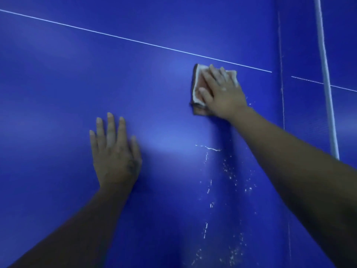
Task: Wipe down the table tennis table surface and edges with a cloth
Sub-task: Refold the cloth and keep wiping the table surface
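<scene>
The blue table tennis table (58, 84) fills the head view. My right hand (222, 91) lies flat with spread fingers on a folded pale cloth (197, 82) with a dark edge, pressing it onto the surface just below the thin white centre line (135, 41). My left hand (114, 151) rests palm down on the bare table, fingers straight, to the lower left of the cloth. White specks and streaks (228, 171) lie on the surface beneath my right forearm.
The net's white top band (326, 89) runs down the right side, with the other half of the table (343, 45) beyond it. A light glare patch (170, 144) sits between my hands.
</scene>
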Tool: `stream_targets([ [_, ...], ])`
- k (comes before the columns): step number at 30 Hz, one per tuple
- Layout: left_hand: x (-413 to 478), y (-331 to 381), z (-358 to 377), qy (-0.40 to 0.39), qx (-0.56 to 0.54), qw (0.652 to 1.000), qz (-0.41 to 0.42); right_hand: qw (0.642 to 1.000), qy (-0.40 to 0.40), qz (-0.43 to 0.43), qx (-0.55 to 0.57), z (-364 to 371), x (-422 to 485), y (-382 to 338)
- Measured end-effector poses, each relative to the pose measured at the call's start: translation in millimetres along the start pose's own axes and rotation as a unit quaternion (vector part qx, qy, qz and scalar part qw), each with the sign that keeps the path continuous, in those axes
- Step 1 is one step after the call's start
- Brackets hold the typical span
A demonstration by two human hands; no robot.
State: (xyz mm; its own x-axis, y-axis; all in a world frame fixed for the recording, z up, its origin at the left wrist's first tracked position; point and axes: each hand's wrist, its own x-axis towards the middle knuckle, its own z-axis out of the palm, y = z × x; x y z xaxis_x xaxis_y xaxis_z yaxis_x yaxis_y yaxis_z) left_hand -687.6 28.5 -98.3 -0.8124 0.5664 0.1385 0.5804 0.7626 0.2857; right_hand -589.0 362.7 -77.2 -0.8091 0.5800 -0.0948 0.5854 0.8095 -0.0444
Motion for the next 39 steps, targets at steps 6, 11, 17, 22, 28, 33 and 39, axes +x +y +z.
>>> stream_targets([
  [6, -27.3, 27.2, 20.3, 0.016, 0.010, 1.000, -0.004, 0.987, 0.017, 0.154, 0.050, 10.6, -31.8, 53.4],
  [11, -29.3, 33.9, 16.1, 0.008, -0.011, 1.000, -0.015, 0.991, 0.066, 0.105, 0.052, 29.5, -134.6, 17.1],
  [17, -24.9, 34.4, 14.3, -0.009, -0.011, 1.000, -0.018, 0.997, 0.066, 0.015, 0.037, 18.8, -95.4, 62.4],
  [22, -25.3, 34.8, 15.2, 0.003, -0.011, 1.000, -0.010, 0.997, 0.023, 0.055, 0.042, 1.5, -9.3, 126.8],
  [28, -25.8, 33.4, 17.4, -0.005, -0.011, 1.000, -0.014, 0.987, 0.054, 0.140, 0.054, 15.8, -59.4, 123.7],
  [33, -25.4, 30.7, 18.0, -0.001, -0.012, 1.000, -0.002, 0.985, 0.078, 0.148, 0.053, 32.2, -162.7, 72.9],
  [39, -26.5, 30.2, 19.2, 0.001, -0.018, 1.000, -0.005, 0.994, 0.059, 0.073, 0.062, 41.0, -219.8, 40.9],
])
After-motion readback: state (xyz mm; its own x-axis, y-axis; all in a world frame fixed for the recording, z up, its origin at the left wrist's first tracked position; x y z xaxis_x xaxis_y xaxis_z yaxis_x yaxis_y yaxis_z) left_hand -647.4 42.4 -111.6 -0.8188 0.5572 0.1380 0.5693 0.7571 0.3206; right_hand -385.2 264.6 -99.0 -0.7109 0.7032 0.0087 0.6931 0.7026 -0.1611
